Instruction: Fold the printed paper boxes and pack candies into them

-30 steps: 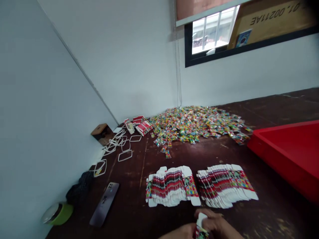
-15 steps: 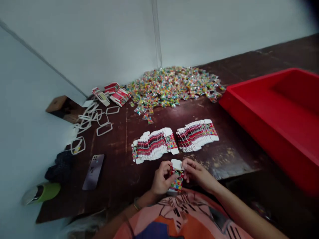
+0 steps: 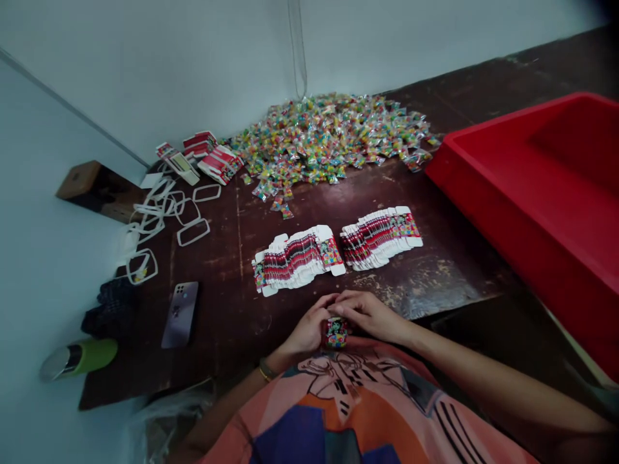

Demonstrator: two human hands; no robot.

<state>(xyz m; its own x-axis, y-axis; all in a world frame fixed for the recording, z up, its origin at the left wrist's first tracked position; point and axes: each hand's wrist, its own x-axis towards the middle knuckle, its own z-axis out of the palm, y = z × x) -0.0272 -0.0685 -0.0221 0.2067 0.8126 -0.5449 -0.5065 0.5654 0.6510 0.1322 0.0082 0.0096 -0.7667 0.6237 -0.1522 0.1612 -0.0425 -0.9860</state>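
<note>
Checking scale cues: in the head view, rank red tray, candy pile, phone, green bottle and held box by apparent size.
Red tray
candy pile
phone and green bottle, about alike
box, partly covered by left hand and right hand

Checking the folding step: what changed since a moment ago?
The small carton had its white flap standing open; now the right hand covers its top, the left hand gripping its side. The flat carton stacks, sweet pile, phone, red tray stayed put.
</note>
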